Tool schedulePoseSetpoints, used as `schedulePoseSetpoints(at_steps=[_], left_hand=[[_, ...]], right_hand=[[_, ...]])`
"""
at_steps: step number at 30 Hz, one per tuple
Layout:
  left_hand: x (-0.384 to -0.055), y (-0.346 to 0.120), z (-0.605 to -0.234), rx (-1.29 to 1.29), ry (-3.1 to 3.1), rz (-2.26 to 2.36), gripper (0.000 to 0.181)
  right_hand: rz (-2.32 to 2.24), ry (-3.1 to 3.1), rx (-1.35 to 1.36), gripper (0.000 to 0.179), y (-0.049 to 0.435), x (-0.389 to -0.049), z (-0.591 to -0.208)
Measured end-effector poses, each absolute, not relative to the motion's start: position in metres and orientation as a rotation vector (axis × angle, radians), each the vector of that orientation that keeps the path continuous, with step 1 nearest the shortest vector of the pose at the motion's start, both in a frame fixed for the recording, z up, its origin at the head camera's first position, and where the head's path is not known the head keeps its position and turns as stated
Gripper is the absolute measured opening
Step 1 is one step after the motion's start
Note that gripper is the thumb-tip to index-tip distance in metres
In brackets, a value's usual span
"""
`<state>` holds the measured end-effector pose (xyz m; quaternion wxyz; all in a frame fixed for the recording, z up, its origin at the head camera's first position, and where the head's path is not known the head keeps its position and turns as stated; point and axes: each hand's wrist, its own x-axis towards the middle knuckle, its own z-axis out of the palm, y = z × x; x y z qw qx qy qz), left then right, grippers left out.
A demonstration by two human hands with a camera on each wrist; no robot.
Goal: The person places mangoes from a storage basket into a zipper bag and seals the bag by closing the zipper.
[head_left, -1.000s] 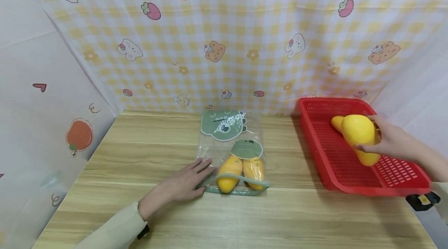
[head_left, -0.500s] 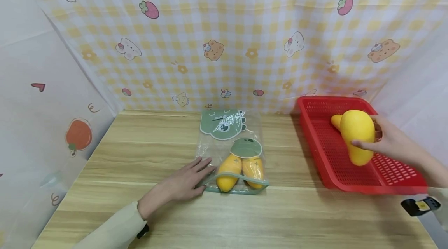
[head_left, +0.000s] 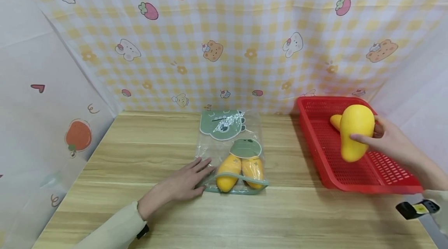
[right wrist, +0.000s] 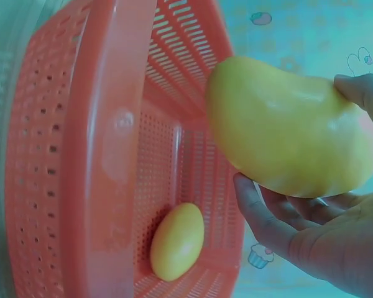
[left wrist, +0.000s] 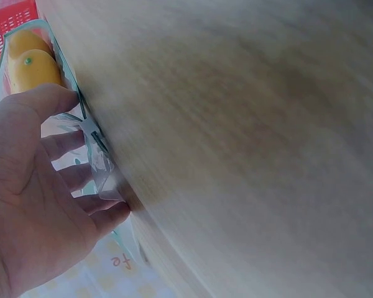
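Note:
My right hand [head_left: 388,140] grips a large yellow mango [head_left: 356,132] between thumb and fingers, held over the red basket [head_left: 316,152]. In the right wrist view that mango [right wrist: 286,127] hangs above the rim level, while another mango [right wrist: 178,242] lies at the basket's bottom. My left hand [head_left: 185,181] rests with spread fingers on the left edge of a clear zip bag [head_left: 213,152] with green cartoon print. Two mangoes [head_left: 227,173] lie inside the bag, near its green-edged mouth. The left wrist view shows the left fingers [left wrist: 65,144] along the bag's edge.
A wooden table [head_left: 147,136] carries the bag in the middle and the basket at the right. Behind it hangs a yellow checked curtain [head_left: 238,39]. A white printed sheet [head_left: 38,124] closes off the left side.
My right hand has lifted the large mango a little and brought it slightly left, turning it more upright. The left hand and the bag have stayed in place.

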<state>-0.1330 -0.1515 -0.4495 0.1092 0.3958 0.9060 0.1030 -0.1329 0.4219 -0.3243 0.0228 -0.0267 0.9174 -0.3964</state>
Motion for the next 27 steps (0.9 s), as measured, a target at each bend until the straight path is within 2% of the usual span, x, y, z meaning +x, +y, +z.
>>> schedulePoseSetpoints(at_steps=[12, 15, 20, 27], left_hand=[[-0.133, -0.151, -0.450, 1.156, 2.670, 0.310, 0.063], [-0.133, -0.151, -0.451, 1.157, 2.669, 0.315, 0.063], [-0.134, -0.151, -0.451, 1.157, 2.666, 0.319, 0.063], [-0.133, -0.152, -0.450, 1.162, 2.666, 0.315, 0.062]], right_hand=[[-1.601, 2.597, 0.058, 0.074, 0.411, -0.136, -0.324], [-1.734, 2.501, 0.050, 0.064, 0.406, -0.137, -0.323], [-1.856, 2.410, 0.030, 0.037, 0.394, -0.140, -0.321], [-1.911, 2.345, 0.036, 0.034, 0.380, -0.143, -0.318]])
